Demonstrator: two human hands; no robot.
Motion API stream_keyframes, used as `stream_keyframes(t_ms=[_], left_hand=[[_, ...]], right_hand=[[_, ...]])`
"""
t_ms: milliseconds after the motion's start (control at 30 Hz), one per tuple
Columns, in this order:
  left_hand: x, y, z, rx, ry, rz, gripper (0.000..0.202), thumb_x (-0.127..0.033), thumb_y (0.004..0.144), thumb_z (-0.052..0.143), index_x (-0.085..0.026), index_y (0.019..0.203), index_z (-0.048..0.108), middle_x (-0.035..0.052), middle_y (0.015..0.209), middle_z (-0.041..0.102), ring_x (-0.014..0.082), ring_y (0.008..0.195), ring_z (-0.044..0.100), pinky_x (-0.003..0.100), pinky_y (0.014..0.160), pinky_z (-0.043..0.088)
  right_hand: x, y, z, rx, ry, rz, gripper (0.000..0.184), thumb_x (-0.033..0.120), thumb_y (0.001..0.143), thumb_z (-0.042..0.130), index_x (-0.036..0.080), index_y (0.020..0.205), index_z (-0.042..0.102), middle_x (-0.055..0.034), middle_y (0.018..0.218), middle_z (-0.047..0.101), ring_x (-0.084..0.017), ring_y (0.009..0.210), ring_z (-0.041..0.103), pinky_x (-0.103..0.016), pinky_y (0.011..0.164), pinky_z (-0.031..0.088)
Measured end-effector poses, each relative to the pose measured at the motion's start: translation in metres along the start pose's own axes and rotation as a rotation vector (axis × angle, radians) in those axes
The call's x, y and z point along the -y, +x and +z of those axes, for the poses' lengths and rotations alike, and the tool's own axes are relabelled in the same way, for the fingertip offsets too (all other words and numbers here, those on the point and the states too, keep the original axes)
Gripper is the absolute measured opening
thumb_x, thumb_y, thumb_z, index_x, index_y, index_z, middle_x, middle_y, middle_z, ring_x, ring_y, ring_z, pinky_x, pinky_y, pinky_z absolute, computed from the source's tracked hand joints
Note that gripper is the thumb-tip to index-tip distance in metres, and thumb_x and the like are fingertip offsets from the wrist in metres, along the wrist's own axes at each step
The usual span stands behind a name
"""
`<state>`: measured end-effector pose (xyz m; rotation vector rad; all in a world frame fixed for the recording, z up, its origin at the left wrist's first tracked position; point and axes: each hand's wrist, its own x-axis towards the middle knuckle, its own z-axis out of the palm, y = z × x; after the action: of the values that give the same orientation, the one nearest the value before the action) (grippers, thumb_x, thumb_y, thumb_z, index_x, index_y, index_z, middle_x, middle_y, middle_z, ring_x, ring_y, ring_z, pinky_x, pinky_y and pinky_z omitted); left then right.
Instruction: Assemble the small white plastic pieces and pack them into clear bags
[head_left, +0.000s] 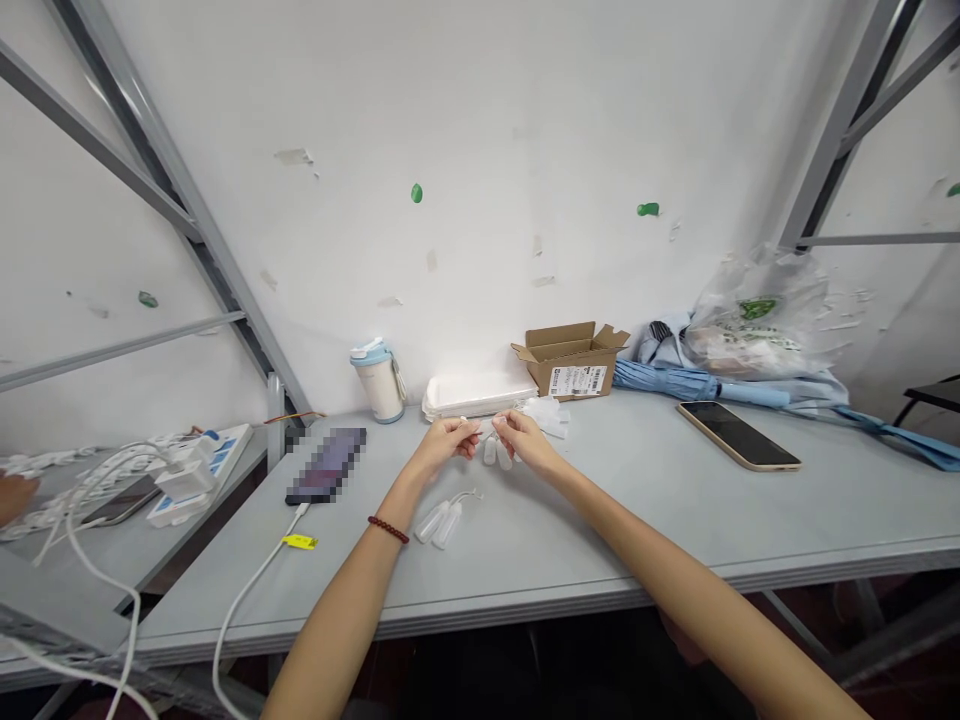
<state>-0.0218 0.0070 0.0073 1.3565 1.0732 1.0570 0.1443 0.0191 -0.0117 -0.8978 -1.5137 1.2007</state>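
My bare forearms (667, 555) reach over the smooth grey table (555, 560), dark round beads (388, 529) circling my left wrist. My right grip (513, 432) is a narrow pinch on milky, slim tubes (490, 451) just below it; my left grip (456, 437) is narrow too, its contents unclear. Nearer me lies a corded, blunt-ended pair (448, 526); beyond stands a cardboard box (574, 362).

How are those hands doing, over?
Left hand, right hand close together, pinching. Translucent white plastic tubes between them. Open brown cardboard box behind and right, not obstructing.
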Motion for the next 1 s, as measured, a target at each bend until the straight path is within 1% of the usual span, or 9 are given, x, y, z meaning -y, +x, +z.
stream_keyframes(t_ms=[100, 167, 267, 333, 433, 533, 700, 900, 1000], left_hand=[[0.0024, 0.0015, -0.0009, 0.014, -0.002, 0.054, 0.038, -0.045, 0.058, 0.078, -0.01, 0.065, 0.064, 0.0019, 0.063, 0.061, 0.0101, 0.056, 0.055, 0.026, 0.059, 0.048], [0.0042, 0.0028, -0.001, 0.006, -0.007, 0.078, 0.038, -0.043, 0.055, 0.08, -0.01, 0.068, 0.066, 0.0026, 0.065, 0.063, 0.0113, 0.059, 0.057, 0.027, 0.064, 0.049], [0.0055, 0.0034, -0.0009, 0.013, -0.033, 0.051, 0.04, -0.046, 0.057, 0.079, -0.01, 0.071, 0.067, 0.0049, 0.069, 0.066, 0.0128, 0.063, 0.059, 0.029, 0.067, 0.05], [0.0053, 0.0027, -0.0009, 0.045, -0.044, 0.009, 0.043, -0.051, 0.063, 0.073, -0.009, 0.072, 0.067, 0.0068, 0.07, 0.066, 0.0132, 0.062, 0.06, 0.029, 0.065, 0.05], [0.0048, 0.0018, -0.0011, 0.085, -0.02, -0.036, 0.047, -0.056, 0.071, 0.064, -0.009, 0.072, 0.065, 0.0063, 0.062, 0.063, 0.0127, 0.055, 0.058, 0.027, 0.056, 0.048], [0.0052, 0.003, -0.0016, 0.074, 0.019, -0.04, 0.048, -0.057, 0.072, 0.063, -0.009, 0.071, 0.064, 0.0036, 0.055, 0.059, 0.0117, 0.049, 0.055, 0.026, 0.052, 0.046], [0.0038, 0.0039, -0.0021, 0.014, 0.022, -0.032, 0.048, -0.056, 0.071, 0.064, -0.008, 0.07, 0.063, 0.0041, 0.057, 0.06, 0.0114, 0.05, 0.055, 0.026, 0.052, 0.046], [0.0003, -0.0015, -0.0002, 0.104, -0.01, -0.1, 0.05, -0.059, 0.071, 0.062, -0.009, 0.068, 0.064, 0.004, 0.055, 0.058, 0.0124, 0.048, 0.055, 0.025, 0.046, 0.044], [0.0022, -0.0008, 0.0014, 0.091, -0.006, -0.051, 0.048, -0.057, 0.069, 0.065, -0.01, 0.066, 0.063, 0.003, 0.054, 0.058, 0.011, 0.047, 0.054, 0.025, 0.047, 0.045]], right_hand=[[-0.0031, 0.0031, -0.004, -0.035, -0.083, -0.069, 0.03, 0.047, 0.074, 0.055, 0.019, 0.068, 0.05, 0.0053, 0.053, 0.041, -0.009, 0.045, 0.038, -0.023, 0.043, 0.03], [-0.0022, 0.0036, -0.0069, -0.043, -0.129, -0.072, 0.033, 0.049, 0.073, 0.055, 0.018, 0.063, 0.05, 0.0051, 0.051, 0.04, -0.009, 0.045, 0.037, -0.023, 0.043, 0.028], [0.0018, 0.0029, -0.0095, -0.056, -0.131, -0.061, 0.035, 0.05, 0.071, 0.056, 0.017, 0.059, 0.051, 0.0051, 0.05, 0.04, -0.008, 0.045, 0.036, -0.023, 0.044, 0.028], [0.004, 0.0025, -0.0098, -0.057, -0.108, -0.068, 0.034, 0.05, 0.07, 0.056, 0.017, 0.065, 0.055, 0.005, 0.051, 0.041, -0.009, 0.046, 0.037, -0.024, 0.045, 0.03], [0.0043, 0.0031, -0.009, -0.033, -0.109, -0.093, 0.033, 0.049, 0.07, 0.057, 0.016, 0.075, 0.061, 0.0047, 0.053, 0.043, -0.01, 0.049, 0.04, -0.024, 0.047, 0.033], [0.0023, 0.0042, -0.0079, -0.025, -0.121, -0.108, 0.032, 0.048, 0.07, 0.056, 0.017, 0.075, 0.061, 0.0045, 0.052, 0.044, -0.011, 0.049, 0.041, -0.024, 0.046, 0.034], [0.0008, 0.0041, -0.0071, -0.041, -0.108, -0.091, 0.033, 0.049, 0.07, 0.056, 0.016, 0.076, 0.06, 0.0042, 0.053, 0.045, -0.01, 0.049, 0.042, -0.024, 0.046, 0.034], [0.0033, 0.0035, -0.0092, -0.006, -0.095, -0.132, 0.035, 0.049, 0.071, 0.056, 0.016, 0.081, 0.061, 0.0051, 0.055, 0.044, -0.01, 0.049, 0.041, -0.023, 0.048, 0.034], [0.0042, 0.0027, -0.01, -0.01, -0.119, -0.131, 0.034, 0.05, 0.072, 0.054, 0.016, 0.073, 0.057, 0.0053, 0.053, 0.043, -0.009, 0.048, 0.039, -0.024, 0.048, 0.032]])
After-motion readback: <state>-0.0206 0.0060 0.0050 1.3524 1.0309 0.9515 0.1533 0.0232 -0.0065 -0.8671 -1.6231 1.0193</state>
